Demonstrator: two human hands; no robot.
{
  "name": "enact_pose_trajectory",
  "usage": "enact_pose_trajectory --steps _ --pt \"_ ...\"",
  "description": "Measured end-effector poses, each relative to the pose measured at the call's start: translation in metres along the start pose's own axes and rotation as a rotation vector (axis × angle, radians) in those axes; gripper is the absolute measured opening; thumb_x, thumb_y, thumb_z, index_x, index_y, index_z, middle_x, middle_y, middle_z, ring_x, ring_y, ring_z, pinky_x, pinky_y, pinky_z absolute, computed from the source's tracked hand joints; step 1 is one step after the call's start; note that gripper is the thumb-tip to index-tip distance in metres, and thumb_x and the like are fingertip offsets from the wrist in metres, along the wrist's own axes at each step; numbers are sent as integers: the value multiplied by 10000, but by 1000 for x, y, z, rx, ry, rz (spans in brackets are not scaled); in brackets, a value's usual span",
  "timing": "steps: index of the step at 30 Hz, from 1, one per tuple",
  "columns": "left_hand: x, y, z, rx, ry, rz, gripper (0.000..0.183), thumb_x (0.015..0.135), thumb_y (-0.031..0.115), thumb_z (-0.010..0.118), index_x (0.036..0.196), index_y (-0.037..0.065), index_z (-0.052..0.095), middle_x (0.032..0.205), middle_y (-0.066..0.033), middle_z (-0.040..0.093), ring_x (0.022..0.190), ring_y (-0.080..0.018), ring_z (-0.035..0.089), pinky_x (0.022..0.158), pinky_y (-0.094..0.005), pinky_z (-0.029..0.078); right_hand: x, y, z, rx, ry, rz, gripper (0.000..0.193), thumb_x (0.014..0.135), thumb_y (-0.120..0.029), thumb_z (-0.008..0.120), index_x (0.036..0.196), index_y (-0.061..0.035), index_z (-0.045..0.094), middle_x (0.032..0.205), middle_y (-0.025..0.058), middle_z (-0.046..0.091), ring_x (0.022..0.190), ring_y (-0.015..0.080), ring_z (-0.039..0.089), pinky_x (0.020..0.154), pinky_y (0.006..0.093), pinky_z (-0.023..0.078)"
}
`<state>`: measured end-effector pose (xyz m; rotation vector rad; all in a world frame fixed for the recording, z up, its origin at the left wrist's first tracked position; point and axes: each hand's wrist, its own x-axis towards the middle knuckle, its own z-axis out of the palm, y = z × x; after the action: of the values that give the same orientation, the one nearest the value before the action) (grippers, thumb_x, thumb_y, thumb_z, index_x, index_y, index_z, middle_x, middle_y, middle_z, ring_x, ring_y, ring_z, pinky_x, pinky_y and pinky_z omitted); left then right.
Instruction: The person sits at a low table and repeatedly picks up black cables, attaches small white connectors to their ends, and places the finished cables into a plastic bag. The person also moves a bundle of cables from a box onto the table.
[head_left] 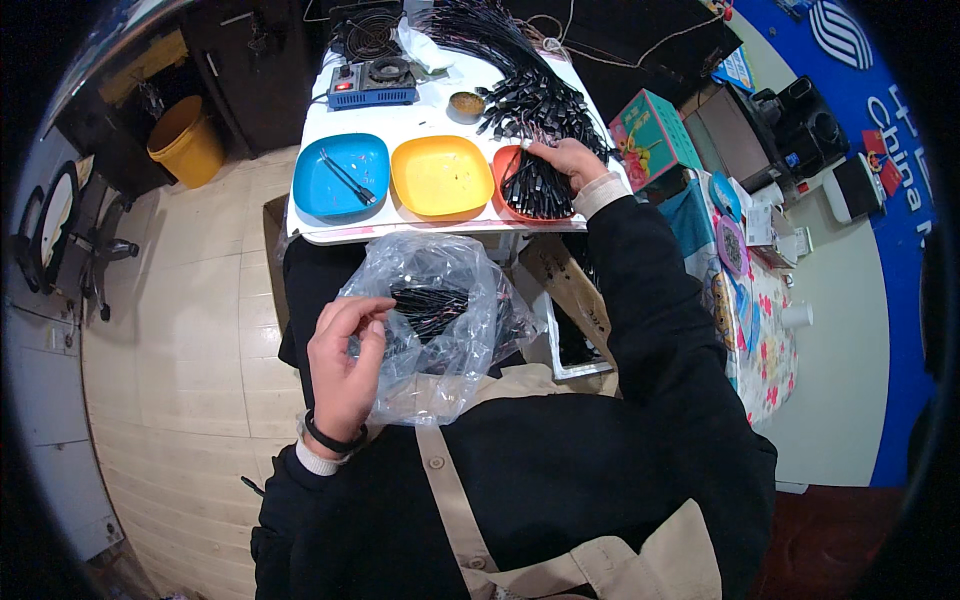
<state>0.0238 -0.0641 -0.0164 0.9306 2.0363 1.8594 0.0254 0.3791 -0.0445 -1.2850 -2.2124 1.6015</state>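
My right hand (570,163) is closed round a bundle of black cables (538,188) with black connector ends. The bundle hangs over the orange tray (507,158), hiding most of it. My left hand (348,350) is at the near left rim of a clear plastic bag (470,268), its fingers curled over the film. More thin black cables (430,308) lie inside that bag, which sits in front of the table edge. A large heap of black cables (530,90) spreads over the table behind my right hand.
On the white table (428,118) stand a blue tray (308,172) with short black cable pieces, a yellow tray (443,172), a small round tin (466,105) and a blue-fronted device (372,88). A box (650,135) stands right. Below is a white-rimmed bin (560,350).
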Motion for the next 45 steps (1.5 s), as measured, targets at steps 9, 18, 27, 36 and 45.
enact_pose_trajectory --steps 9,18,27,36,45 --pt "30 39 9 161 -128 271 207 795 -30 548 977 -12 644 973 -141 628 840 -240 618 759 -308 485 -18 13 -17 -64 116 -122 653 904 -454 529 921 195 594 703 151 610 578 198 552 534 369 415" --pt "207 -1 170 816 -455 261 215 831 185 588 844 -19 655 864 -246 652 815 -394 649 735 -463 530 -17 40 -5 29 247 -209 617 917 -411 479 949 193 601 880 256 670 817 280 654 750 387 483" --pt "232 -61 210 749 -192 221 136 786 45 550 775 -33 660 803 -265 650 803 -404 658 745 -462 535 -17 55 19 535 203 -275 391 998 -225 391 1035 81 630 989 126 675 871 168 613 790 296 465" --pt "244 -76 206 706 -190 74 164 779 118 661 699 -23 635 691 -210 657 670 -329 683 660 -409 545 -43 38 12 -65 370 -412 358 907 -247 589 1053 78 624 943 191 690 867 235 676 776 317 510" --pt "245 -63 209 679 -193 92 233 731 216 737 749 -6 666 761 -218 662 784 -364 665 734 -425 525 -67 31 11 -296 481 -563 273 826 -146 643 1027 39 644 911 178 688 854 281 678 768 357 523"
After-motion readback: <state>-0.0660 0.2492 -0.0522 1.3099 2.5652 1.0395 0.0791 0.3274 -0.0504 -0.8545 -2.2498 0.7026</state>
